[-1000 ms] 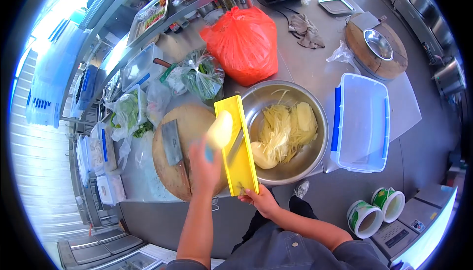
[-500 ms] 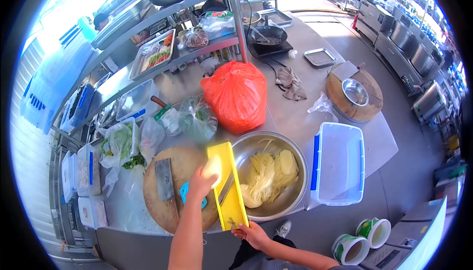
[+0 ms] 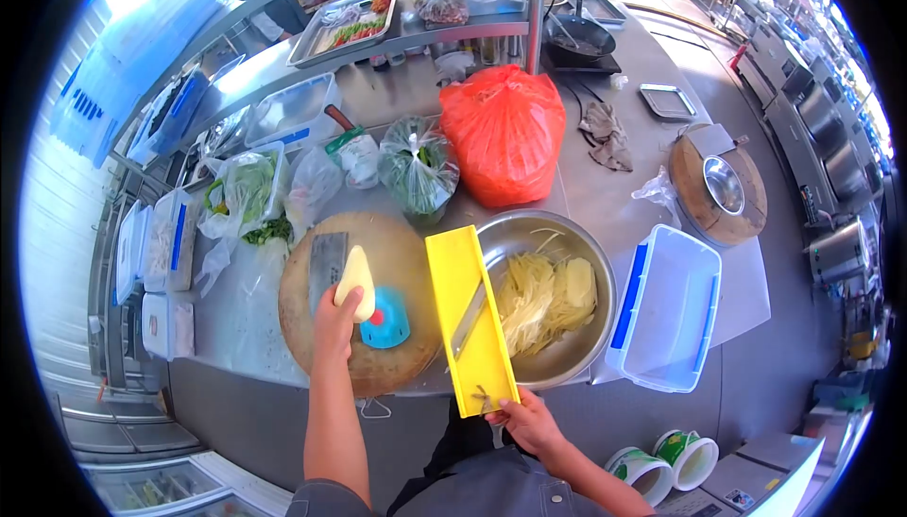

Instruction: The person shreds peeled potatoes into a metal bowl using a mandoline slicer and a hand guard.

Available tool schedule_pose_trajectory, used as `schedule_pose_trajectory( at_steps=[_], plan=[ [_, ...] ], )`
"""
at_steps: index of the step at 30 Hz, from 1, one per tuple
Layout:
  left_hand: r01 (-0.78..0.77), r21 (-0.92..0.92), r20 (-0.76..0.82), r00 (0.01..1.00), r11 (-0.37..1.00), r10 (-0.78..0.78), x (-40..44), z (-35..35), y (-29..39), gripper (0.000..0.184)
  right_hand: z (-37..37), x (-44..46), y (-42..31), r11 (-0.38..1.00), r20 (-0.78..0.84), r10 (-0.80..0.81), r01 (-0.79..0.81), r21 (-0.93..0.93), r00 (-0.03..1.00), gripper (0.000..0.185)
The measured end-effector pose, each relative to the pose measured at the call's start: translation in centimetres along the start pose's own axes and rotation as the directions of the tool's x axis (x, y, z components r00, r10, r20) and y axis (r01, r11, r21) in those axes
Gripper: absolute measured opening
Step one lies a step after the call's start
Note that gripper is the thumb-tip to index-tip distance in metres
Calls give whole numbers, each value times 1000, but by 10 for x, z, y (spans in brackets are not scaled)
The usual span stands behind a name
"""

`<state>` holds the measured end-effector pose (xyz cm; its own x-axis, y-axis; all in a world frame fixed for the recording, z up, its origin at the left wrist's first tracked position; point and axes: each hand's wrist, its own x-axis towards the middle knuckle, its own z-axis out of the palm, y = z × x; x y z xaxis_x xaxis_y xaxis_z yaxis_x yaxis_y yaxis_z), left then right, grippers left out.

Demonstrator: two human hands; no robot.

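My left hand (image 3: 337,326) is wrapped round a peeled, pale potato (image 3: 356,281), held upright above the round wooden chopping board (image 3: 402,243). Under and beside it lie a cleaver (image 3: 328,257), partly covered, and a blue plastic piece with a red knob (image 3: 385,323). With my right hand (image 3: 531,423) I grip the lower end of a yellow mandoline slicer (image 3: 449,262). It leans over the left rim of a steel bowl (image 3: 597,262), its slanted blade facing up. Inside the bowl are pale potato shreds (image 3: 539,295) and a larger potato piece (image 3: 579,283).
A red plastic bag (image 3: 505,135) stands behind the bowl, beside bagged greens (image 3: 419,172). To the right are a clear plastic box (image 3: 666,314) and another round board (image 3: 742,177) with a small steel bowl (image 3: 724,186). Shelving (image 3: 453,33) rises at the back left.
My left hand with the potato has moved left, off the slicer and over the chopping board. The blue piece shows more fully. The camera view has shifted.
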<state>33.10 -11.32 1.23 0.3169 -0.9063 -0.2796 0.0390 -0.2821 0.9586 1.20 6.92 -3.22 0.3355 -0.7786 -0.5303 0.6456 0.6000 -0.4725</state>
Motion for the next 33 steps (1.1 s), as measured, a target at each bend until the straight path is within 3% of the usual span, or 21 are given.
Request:
schedule_pose_trajectory(
  at_steps=[2, 4, 5, 7, 10, 14, 15, 16, 18, 20, 21, 22, 23, 24, 28, 33],
  plan=[
    [11, 99, -41, 999, 995, -7, 3, -6, -3, 47, -9, -10, -14, 1000, 14, -2, 1, 26, 1000, 29],
    [99, -260, 102, 992, 960, -75, 6, -16, -16, 48, -14, -21, -24, 992, 50, -31, 24, 126, 998, 30],
    [104, -271, 103, 992, 957, -79, 8, -18, -23, 48, -14, -26, -30, 988, -1, -22, 22, 153, 1000, 30],
    [251, -550, 364, 931, 797, -42, -3, -25, -30, 51, -21, -36, -33, 984, -21, -42, 45, 173, 999, 32],
    [262, -649, 294, 952, 714, -82, -17, -13, -38, 55, -26, -53, -53, 978, -56, -89, 97, 182, 995, 36],
    [325, -667, 426, 905, 670, -15, -39, -13, -45, 62, -42, -76, -62, 956, -158, -70, 111, 271, 985, 42],
    [332, -672, 422, 906, 662, -26, -39, -13, -48, 62, -45, -79, -63, 921, -177, -34, 100, 375, 984, 44],
    [291, -648, 376, 926, 704, -36, -39, -16, -51, 62, -48, -83, -63, 874, -194, 3, 92, 478, 981, 46],
    [251, -623, 328, 944, 741, -44, -30, -19, -52, 64, -58, -85, -65, 874, -250, 29, 97, 476, 968, 46],
    [0, -239, 103, 994, 971, 26, -17, -18, -49, 65, -72, -88, -64, 835, -141, -30, 102, 541, 990, 43],
    [-41, 18, 29, 999, 999, 41, -17, -10, -30, 67, -69, -90, -66, 815, -108, -76, 124, 566, 991, 40],
    [-34, 15, 31, 999, 999, 34, -11, -9, -29, 67, -68, -92, -68, 817, -115, -74, 127, 563, 991, 40],
    [-146, 414, -4, 987, 898, 163, -5, -9, -28, 68, -67, -94, -69, 789, -140, -88, 154, 595, 986, 34],
    [-209, 744, 19, 956, 634, 293, -1, -8, -28, 70, -66, -95, -70, 759, -164, -101, 183, 625, 981, 29],
    [-174, 822, -15, 945, 542, 326, 11, 7, -24, 70, -56, -100, -77, 742, -200, -116, 219, 634, 973, 27],
    [-113, 875, -14, 966, 472, 258, 24, 16, -19, 66, -58, -105, -78, 759, -235, -124, 244, 604, 964, 29]
  ],
)
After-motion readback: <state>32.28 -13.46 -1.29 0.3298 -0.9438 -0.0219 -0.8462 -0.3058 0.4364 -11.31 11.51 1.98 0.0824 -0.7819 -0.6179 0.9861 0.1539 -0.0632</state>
